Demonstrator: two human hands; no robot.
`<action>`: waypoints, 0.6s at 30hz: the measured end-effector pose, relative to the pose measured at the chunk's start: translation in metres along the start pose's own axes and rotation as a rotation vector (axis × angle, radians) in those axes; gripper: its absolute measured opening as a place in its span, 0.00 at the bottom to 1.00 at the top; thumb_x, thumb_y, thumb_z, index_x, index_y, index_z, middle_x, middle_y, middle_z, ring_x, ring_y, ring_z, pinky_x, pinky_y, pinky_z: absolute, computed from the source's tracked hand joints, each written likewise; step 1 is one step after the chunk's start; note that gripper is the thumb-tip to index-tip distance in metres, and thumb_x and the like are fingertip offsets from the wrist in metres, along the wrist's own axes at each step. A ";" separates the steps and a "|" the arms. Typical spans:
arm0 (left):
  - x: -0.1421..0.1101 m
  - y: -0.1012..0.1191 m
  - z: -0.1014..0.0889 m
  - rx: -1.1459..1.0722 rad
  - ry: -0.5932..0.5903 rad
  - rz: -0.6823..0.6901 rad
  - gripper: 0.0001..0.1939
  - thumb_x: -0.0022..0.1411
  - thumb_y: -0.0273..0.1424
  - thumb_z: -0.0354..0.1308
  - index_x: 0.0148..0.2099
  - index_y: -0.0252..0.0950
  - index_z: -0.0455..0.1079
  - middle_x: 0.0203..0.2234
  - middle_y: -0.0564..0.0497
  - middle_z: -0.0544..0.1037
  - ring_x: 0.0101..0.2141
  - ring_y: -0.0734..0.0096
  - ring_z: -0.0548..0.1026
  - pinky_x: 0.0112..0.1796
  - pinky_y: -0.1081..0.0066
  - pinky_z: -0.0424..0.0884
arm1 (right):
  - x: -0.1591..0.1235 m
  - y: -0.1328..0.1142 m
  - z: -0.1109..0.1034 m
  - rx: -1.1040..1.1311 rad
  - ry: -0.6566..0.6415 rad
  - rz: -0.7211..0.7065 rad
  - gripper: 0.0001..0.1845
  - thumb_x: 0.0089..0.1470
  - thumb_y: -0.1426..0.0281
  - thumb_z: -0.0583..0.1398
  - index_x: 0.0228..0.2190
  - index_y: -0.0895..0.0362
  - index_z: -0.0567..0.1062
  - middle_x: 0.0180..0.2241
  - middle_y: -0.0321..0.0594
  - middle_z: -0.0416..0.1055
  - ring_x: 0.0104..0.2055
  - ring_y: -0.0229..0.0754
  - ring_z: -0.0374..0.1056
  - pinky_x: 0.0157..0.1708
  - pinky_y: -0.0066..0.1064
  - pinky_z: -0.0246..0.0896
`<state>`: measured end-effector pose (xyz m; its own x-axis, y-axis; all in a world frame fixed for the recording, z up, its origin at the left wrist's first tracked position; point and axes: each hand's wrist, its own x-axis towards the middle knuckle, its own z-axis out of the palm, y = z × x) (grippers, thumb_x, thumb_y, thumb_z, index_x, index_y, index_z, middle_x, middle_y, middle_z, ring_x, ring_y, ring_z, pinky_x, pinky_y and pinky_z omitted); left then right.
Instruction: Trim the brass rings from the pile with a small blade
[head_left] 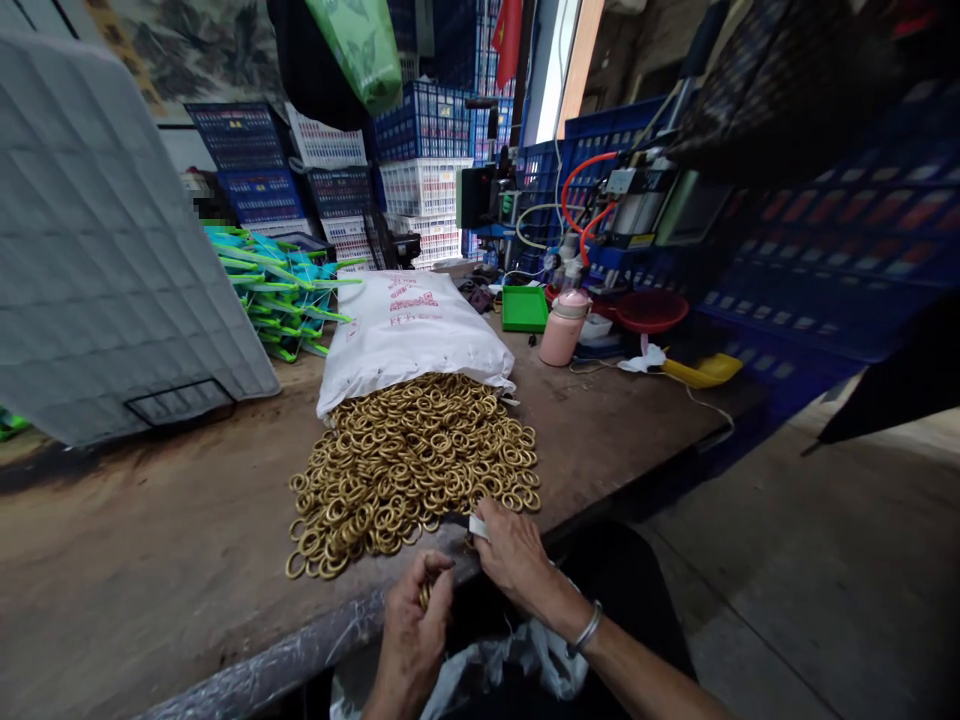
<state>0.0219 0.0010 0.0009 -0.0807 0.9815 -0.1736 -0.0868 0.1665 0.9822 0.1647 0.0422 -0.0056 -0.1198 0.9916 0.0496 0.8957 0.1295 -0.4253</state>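
Observation:
A heap of brass-coloured rings point(405, 460) lies on the worktable, spilling from the mouth of a white sack point(412, 320). At the table's front edge, my left hand point(415, 620) is closed around a few of the rings, which show between thumb and fingers. My right hand point(517, 555) is at the near right side of the heap, its fingers bent together. A small white piece point(478, 527) with a dark tip shows at its fingertips; whether it is held or wrapped on a finger I cannot tell. Below both hands is a pale plastic bag point(517, 660) at my lap.
A large grey panel point(127, 250) stands at the left, beside green and blue hangers point(281, 290). Farther back on the table are a pink bottle point(562, 330), a green tray point(525, 308), a red dish point(651, 311) and a yellow scoop point(705, 371). Crates point(420, 120) are stacked behind.

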 end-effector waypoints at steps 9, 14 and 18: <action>0.007 0.013 0.009 -0.015 -0.045 0.113 0.10 0.43 0.24 0.63 0.32 0.37 0.76 0.27 0.45 0.76 0.32 0.60 0.72 0.39 0.68 0.64 | 0.006 -0.018 -0.005 0.653 -0.114 0.159 0.07 0.45 0.74 0.50 0.24 0.58 0.68 0.21 0.32 0.63 0.26 0.34 0.59 0.26 0.22 0.50; 0.006 0.008 0.008 0.017 -0.034 0.121 0.04 0.45 0.29 0.62 0.27 0.37 0.73 0.22 0.50 0.74 0.26 0.67 0.69 0.30 0.72 0.64 | 0.001 -0.022 -0.005 0.908 -0.170 0.194 0.09 0.46 0.69 0.51 0.24 0.59 0.70 0.21 0.31 0.62 0.25 0.33 0.58 0.27 0.23 0.52; 0.005 0.003 0.008 -0.088 -0.058 -0.034 0.09 0.50 0.36 0.59 0.27 0.36 0.66 0.15 0.57 0.65 0.15 0.79 0.60 0.19 0.78 0.56 | 0.000 -0.024 -0.008 0.921 -0.180 0.159 0.10 0.47 0.66 0.52 0.21 0.59 0.68 0.20 0.30 0.61 0.24 0.33 0.56 0.27 0.24 0.52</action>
<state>0.0291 0.0073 0.0037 -0.0187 0.9797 -0.1997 -0.1758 0.1934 0.9653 0.1466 0.0388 0.0114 -0.1591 0.9712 -0.1774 0.2267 -0.1390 -0.9640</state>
